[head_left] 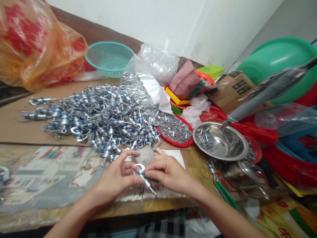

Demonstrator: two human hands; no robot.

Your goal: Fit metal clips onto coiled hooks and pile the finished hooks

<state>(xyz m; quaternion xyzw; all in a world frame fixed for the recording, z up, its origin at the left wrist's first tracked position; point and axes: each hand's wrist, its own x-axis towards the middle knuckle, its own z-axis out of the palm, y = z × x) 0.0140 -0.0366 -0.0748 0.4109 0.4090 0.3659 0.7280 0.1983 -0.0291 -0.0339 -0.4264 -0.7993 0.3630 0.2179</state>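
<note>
My left hand and my right hand meet over the table's front edge, both pinched on one small metal hook piece with a blue band. Its silver shaft points down and to the right. Just behind my hands lies a big heap of the same blue-banded metal hooks, spread over brown cardboard. A red tray of small silver parts and a steel bowl holding a few screws sit to the right of the heap.
A grey electric screwdriver hangs over the steel bowl. A teal mesh basket, an orange plastic bag, clear bags, a cardboard box and a green basin crowd the back and right. Green-handled pliers lie near my right forearm.
</note>
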